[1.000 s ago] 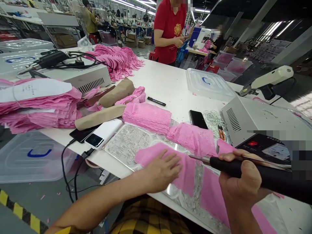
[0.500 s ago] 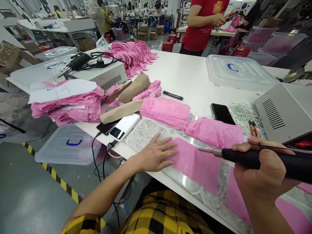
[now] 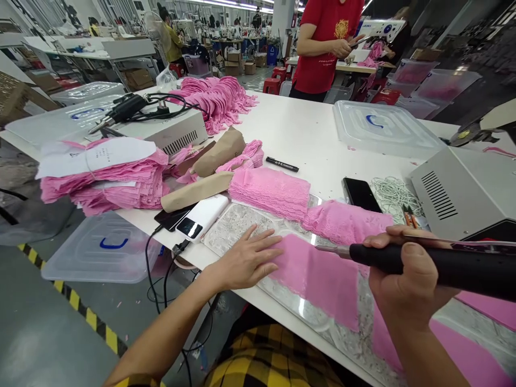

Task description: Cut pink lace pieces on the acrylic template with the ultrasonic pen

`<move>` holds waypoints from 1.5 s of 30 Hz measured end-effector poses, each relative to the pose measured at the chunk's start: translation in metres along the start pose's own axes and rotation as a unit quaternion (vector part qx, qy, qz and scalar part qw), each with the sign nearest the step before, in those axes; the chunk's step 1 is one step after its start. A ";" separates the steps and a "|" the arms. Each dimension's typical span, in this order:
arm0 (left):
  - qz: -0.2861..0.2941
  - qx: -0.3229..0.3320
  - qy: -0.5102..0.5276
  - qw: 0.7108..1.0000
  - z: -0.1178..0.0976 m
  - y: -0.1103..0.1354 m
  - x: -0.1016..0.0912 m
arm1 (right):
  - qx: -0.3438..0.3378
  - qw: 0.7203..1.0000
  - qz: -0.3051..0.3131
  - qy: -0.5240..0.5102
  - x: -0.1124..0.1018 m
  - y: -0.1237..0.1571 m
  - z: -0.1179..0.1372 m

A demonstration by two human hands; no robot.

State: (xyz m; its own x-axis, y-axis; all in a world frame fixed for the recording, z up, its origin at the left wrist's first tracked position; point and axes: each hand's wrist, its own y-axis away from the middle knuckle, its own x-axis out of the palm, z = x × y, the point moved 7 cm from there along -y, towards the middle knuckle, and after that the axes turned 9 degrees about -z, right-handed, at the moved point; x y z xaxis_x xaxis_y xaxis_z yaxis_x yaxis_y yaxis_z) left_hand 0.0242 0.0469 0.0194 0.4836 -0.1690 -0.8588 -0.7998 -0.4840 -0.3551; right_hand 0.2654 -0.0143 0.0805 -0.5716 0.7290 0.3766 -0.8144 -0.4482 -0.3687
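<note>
My left hand (image 3: 246, 259) lies flat with spread fingers, its fingertips on the left edge of a thin pink fabric piece (image 3: 322, 282). That piece rests on a clear patterned plate (image 3: 234, 223). My right hand (image 3: 405, 285) is wrapped round a thick black handheld tool (image 3: 379, 258) with a pointed metal tip, much like a soldering iron. The tip points left, at or just over the fabric's upper edge; contact I cannot tell. A thin metal strip runs along the tool's top under my fingers. Behind lie a lace-edged pink stack (image 3: 270, 191) and a second pink stack (image 3: 346, 219).
Nearby are a white power bank (image 3: 203, 217), a black marker (image 3: 282, 164), a phone (image 3: 362, 194), pale rubber bands (image 3: 393, 193) and a grey vented box (image 3: 463, 188). Bundled pink pieces (image 3: 105, 177) sit left. A clear lid (image 3: 382, 129) lies behind. A person in red (image 3: 322, 48) stands across the table.
The view has turned slightly right and up. My left hand stays spread at the fabric's edge, and the tool's tip has shifted slightly left along the fabric.
</note>
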 end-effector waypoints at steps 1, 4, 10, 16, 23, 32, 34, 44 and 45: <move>-0.011 -0.002 -0.002 1.000 0.002 0.003 -0.003 | -0.001 1.000 0.000 -0.002 0.002 0.000 -0.001; -0.035 0.005 -0.010 0.999 0.006 0.013 -0.008 | -0.006 1.000 0.002 -0.012 0.010 0.000 -0.002; -0.068 0.013 -0.006 0.998 0.008 0.023 -0.009 | 0.026 1.000 0.007 -0.008 0.031 0.004 -0.010; -0.159 0.021 0.024 0.987 0.005 0.029 -0.023 | 0.007 0.999 0.026 -0.018 0.046 0.010 -0.018; -0.194 0.032 0.049 0.979 0.001 0.039 -0.031 | 0.015 0.998 0.055 -0.014 0.049 0.013 -0.028; -0.203 0.036 0.052 0.977 0.001 0.042 -0.034 | 0.009 1.000 0.028 -0.007 0.047 0.011 -0.028; -0.204 0.035 0.049 0.977 0.001 0.042 -0.034 | 0.006 0.999 0.033 -0.007 0.047 0.011 -0.027; -0.198 0.019 0.042 0.979 0.005 0.047 -0.030 | -0.011 0.998 0.057 -0.003 0.050 0.012 -0.028; -0.203 0.021 0.045 0.978 0.005 0.047 -0.031 | -0.006 0.999 0.054 -0.002 0.051 0.012 -0.028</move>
State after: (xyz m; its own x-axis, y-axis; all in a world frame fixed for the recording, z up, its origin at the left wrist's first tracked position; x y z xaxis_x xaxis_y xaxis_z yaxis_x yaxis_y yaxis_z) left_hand -0.0301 0.0332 0.0273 0.7916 -0.0456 -0.6093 -0.5488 -0.4916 -0.6762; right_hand 0.2293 0.0319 0.0720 -0.6560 0.6750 0.3378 -0.7473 -0.5177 -0.4166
